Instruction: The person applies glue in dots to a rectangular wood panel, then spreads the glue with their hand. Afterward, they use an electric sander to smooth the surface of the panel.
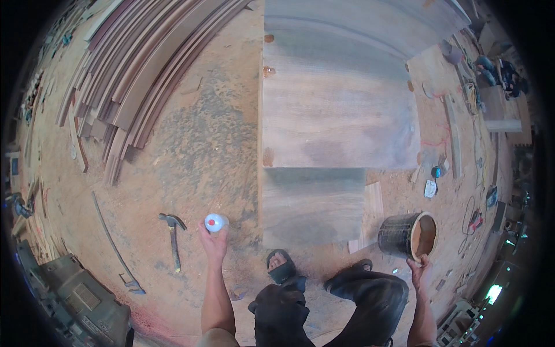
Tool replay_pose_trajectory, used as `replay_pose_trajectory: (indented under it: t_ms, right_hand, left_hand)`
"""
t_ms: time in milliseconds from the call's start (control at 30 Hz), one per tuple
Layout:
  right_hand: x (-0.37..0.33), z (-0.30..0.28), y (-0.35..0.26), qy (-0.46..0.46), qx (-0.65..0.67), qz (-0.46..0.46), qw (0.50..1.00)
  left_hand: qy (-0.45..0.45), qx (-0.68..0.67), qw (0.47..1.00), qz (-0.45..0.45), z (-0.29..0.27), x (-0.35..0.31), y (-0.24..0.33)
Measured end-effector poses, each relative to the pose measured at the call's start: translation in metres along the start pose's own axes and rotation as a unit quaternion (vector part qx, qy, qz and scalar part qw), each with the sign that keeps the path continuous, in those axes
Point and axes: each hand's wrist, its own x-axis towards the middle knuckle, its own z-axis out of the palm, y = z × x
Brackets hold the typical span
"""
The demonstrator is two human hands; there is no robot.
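My left hand [214,247] is closed round a white bottle [219,224] with a red tip, held up over the sandy floor. Left of it, a claw hammer [173,246] lies flat on the ground. My right hand [420,269] grips the rim of a black bucket [398,236], which is tilted with its mouth toward the right. Brownish stuff shows inside; what it is I cannot tell. Between my arms, large wooden boards [341,110] lie stacked, and a narrower board end [312,202] reaches close to my foot.
Long wooden mouldings [150,63] are piled at the far left. A clamp bar [113,243] lies left of the hammer, near a dark green case [78,301]. A small pale packet [430,188] lies beyond the bucket. At the far right another person [509,78] is partly visible.
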Motion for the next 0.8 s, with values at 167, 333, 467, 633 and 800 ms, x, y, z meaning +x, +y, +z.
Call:
replay_pose_trajectory:
  t_ms: [167, 333, 467, 633, 800]
  right_hand:
    - [0.061, 0.024, 0.009, 0.064, -0.047, -0.057, 0.995]
    - [0.120, 0.050, 0.004, 0.021, 0.051, -0.087, 0.995]
    - [0.147, 0.069, -0.008, -0.015, 0.122, -0.180, 0.976]
    - [0.140, 0.061, -0.024, -0.002, 0.020, -0.192, 0.981]
    - [0.115, 0.030, -0.059, -0.017, -0.101, -0.247, 0.964]
  left_hand:
    - [0.034, -0.035, 0.999, 0.005, 0.038, 0.067, -0.020]
    - [0.065, 0.016, 0.988, 0.136, 0.066, 0.113, -0.056]
    - [0.124, 0.018, 0.989, 0.075, 0.087, 0.134, -0.080]
    - [0.190, 0.196, 0.955, 0.113, 0.062, 0.073, -0.056]
    - [-0.054, -0.065, 0.967, 0.240, 0.066, -0.101, 0.069]
